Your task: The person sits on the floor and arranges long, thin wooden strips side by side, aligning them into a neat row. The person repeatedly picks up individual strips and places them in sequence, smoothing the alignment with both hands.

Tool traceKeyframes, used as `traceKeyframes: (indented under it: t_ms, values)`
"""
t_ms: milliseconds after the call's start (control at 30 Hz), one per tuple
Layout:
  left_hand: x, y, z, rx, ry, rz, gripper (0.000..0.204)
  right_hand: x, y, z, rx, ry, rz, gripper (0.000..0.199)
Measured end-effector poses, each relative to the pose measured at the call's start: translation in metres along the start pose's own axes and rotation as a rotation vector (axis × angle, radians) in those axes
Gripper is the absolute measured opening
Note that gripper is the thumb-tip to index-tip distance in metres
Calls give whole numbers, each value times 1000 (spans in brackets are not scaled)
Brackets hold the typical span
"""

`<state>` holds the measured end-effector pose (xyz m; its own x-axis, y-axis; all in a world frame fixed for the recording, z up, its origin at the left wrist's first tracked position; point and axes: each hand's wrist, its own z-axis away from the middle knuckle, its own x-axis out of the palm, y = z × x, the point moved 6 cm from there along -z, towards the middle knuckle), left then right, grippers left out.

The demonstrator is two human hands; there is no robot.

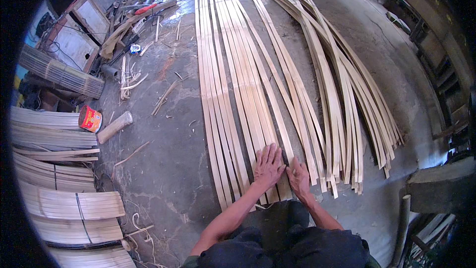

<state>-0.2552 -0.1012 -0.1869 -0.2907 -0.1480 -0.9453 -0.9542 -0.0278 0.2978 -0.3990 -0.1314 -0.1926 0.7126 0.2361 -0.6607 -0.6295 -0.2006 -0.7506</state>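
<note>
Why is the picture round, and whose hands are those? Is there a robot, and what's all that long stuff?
No robot here, just a person's two bare hands. The camera sits on their head, looking down. Its lens is very wide, so straight edges bend and the corners go dark.

Long, pale, flat strips lie on the grey floor, with a looser pile on the right. On the left are tied bundles and a red tin.

The left hand lies flat on some strips. The right hand is close beside it, at the strips too; I can't tell whether it's gripping one.
</note>
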Motion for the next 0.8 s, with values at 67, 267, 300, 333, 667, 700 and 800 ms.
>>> traceKeyframes:
  t_ms: [67,267,300,333,667,700,800]
  values:
    - [-1,0,0,8,13,8,69,-3,-3,0,-53,51,55,56]
    - [0,-2,0,-9,-12,16,69,-19,-12,-2,11,42,24,55]
    - [-1,-2,1,-13,-13,13,69,-19,-11,-3,23,33,27,55]
    - [-2,-2,2,-17,-15,10,68,-19,-8,-5,35,23,31,55]
    - [2,-2,1,8,28,19,75,-4,-6,-7,-17,-105,146,51]
    - [4,-4,1,-4,11,25,76,-3,-5,-8,-16,-114,144,51]
    - [6,-5,1,-24,-16,32,77,-2,-3,-11,-9,-133,137,51]
